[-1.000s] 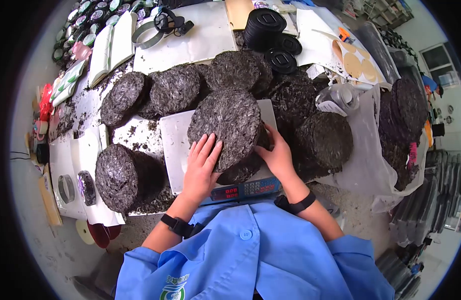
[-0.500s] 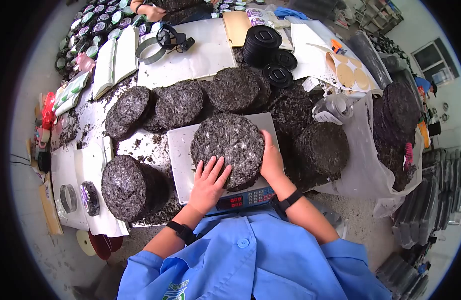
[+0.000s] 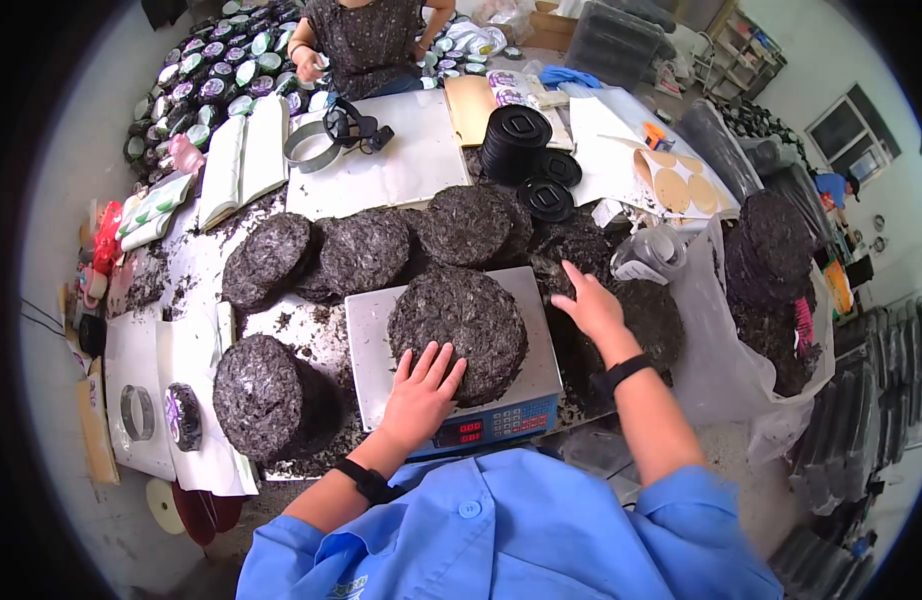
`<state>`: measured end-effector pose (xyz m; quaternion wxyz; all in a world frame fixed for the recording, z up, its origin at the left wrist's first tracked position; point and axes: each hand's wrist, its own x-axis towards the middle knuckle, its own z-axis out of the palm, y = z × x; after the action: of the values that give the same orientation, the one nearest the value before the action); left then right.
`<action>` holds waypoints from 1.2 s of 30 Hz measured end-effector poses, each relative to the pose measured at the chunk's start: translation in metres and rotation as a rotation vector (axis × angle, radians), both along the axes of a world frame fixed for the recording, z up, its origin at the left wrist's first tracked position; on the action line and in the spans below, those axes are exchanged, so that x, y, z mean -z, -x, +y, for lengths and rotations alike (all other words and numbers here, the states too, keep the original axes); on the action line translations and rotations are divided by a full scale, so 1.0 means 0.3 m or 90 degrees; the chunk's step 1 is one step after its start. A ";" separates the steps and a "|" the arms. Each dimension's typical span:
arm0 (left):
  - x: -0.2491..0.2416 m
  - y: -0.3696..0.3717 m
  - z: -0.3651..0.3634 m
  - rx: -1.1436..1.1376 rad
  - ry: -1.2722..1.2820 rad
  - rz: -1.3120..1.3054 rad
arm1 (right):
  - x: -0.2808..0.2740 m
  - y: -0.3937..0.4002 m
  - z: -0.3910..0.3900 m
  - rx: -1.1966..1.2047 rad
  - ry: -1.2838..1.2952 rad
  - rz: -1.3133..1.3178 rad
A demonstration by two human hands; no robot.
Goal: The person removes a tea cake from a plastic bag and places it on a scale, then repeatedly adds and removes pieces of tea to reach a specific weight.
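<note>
A dark round cake of what looks like dried seaweed (image 3: 461, 325) rests on the metal pan of a blue digital scale (image 3: 521, 418). My left hand (image 3: 421, 392) lies flat on the cake's lower left, fingers stretched out. To the right of the pan, my right hand (image 3: 593, 305) hovers at the dark loose pile (image 3: 573, 240), thumb and forefinger apart. Whether it touches any flakes is hard to make out. Below that hand sits another round cake (image 3: 649, 325), partly covered by my wrist. Red digits glow on the scale's display.
Behind the scale stand more cake stacks (image 3: 366, 252), with another stack (image 3: 261, 398) at left. Black lids (image 3: 516, 140), a clear jar (image 3: 653, 252) and a plastic bag of cakes (image 3: 726, 345) are farther right. Across the table is another person (image 3: 366, 45).
My right hand has left the cake's right edge and moved right to the loose pile. My left hand stays on the cake. The person opposite now stands more upright, and the view has tilted up.
</note>
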<state>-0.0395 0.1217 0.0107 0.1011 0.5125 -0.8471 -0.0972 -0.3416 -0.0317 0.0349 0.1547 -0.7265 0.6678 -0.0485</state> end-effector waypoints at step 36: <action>-0.064 -0.040 -0.074 0.030 -0.080 0.065 | 0.164 -0.132 0.223 0.176 -0.187 -0.593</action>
<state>-0.0274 0.0997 0.0298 0.1096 0.4922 -0.8448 -0.1787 -0.3020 0.0352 -0.0142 0.5286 -0.5033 0.6175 -0.2932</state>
